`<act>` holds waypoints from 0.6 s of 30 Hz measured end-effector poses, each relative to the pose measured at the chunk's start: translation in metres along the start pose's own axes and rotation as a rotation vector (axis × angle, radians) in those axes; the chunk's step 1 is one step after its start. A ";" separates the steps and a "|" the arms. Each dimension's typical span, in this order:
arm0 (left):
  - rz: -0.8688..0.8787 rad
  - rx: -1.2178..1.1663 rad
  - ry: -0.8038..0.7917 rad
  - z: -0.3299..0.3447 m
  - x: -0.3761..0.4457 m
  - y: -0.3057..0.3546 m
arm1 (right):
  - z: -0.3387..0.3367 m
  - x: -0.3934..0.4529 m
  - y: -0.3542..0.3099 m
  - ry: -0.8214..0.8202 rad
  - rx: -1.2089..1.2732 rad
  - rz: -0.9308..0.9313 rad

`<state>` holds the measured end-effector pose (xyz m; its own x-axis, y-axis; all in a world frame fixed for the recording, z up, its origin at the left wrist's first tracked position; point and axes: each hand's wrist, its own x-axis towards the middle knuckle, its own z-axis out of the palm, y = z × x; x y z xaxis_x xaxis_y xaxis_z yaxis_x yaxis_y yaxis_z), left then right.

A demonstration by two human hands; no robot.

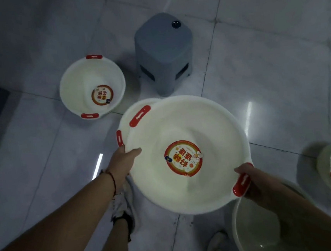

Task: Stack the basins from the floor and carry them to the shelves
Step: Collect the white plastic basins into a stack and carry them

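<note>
Dim, bluish light with white glare streaks on the glossy floor tiles (pixel 248 115), soft blur, wide-angle edge bending.

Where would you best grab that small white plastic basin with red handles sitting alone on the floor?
Judging by its pose, take the small white plastic basin by its two red handles, which sit on opposite rim edges. It stands upright and open, so hands coming down from above, one on each handle, should lift it level.

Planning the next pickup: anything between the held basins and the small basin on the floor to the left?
Nothing visible. Both hands, left and right, hold the stacked basins above the floor. Bare tile lies between them and the small basin. The grey stool stands to that basin's right, off the path.
</note>
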<state>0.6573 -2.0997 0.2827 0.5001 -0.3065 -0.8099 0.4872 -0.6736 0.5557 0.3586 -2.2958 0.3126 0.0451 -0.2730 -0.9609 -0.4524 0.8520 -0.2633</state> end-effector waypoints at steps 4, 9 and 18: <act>-0.097 -0.068 -0.042 -0.066 0.038 0.002 | 0.075 0.022 -0.024 0.103 0.058 -0.072; -0.136 -0.065 -0.071 -0.115 0.097 0.001 | 0.161 0.061 -0.036 0.234 -0.201 -0.186; -0.097 0.302 -0.153 -0.103 0.230 -0.028 | 0.203 0.200 -0.033 0.412 -0.688 -0.305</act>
<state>0.8321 -2.0825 0.1007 0.3375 -0.3128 -0.8878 0.2823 -0.8662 0.4124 0.5630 -2.2877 0.1115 -0.0144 -0.6999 -0.7141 -0.9187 0.2912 -0.2668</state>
